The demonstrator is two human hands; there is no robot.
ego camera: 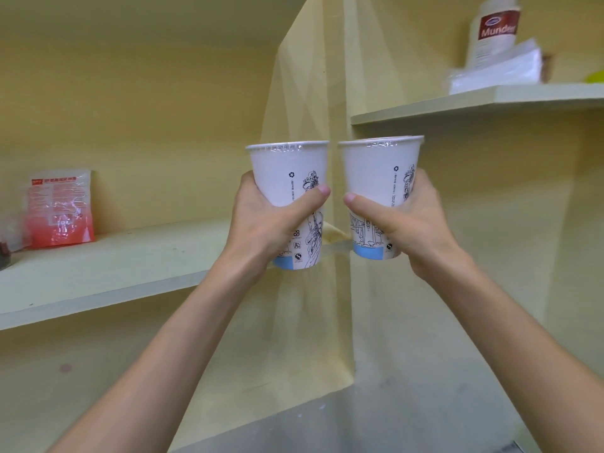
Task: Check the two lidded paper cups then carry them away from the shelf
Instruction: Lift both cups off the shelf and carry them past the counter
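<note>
Both cups held up side by side at shelf-corner height, upright, lids seated.

Left cup (289, 191): gripped by left hand (261, 227), thumb across the front wall, fingers wrapped behind, pressed on the lower half. Base clear of the shelf (98, 269), hanging just in front of its edge.

Right cup (379, 188): gripped likewise by right hand (411, 223), thumb forward, fingers around the far side. Base likewise unsupported.

Rims nearly touching, a narrow gap between. Lids level with the view, so tops barely visible; seal all round cannot be confirmed.

Step in hand, as judged: checking, cups lifted for inspection, carrying not yet begun.

Next move, as judged: draw both cups back toward the body, keep upright and level, hold pressure light enough not to buckle the paper walls or pop the lids. Avoid knocking rims together. Keep clear of the upper shelf (474, 103) on the right.
</note>
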